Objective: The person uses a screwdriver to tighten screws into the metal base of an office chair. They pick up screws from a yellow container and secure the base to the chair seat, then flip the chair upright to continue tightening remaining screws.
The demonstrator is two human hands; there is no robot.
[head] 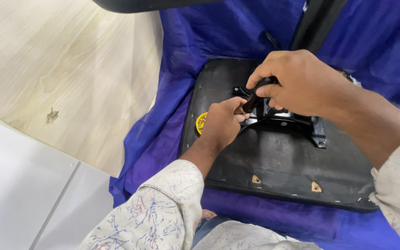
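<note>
Fingers of the right hand wrap a black tool handle over the metal bracket on an upturned black seat base, while the left hand pinches its lower end.

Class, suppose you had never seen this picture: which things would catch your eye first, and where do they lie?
The two hands meet at the centre: the right hand grips a black handle, and the left hand pinches just below it. Under them lies a black seat base with a black metal bracket, spread on a bright blue cloth. A yellow round piece peeks out left of the left hand.
</note>
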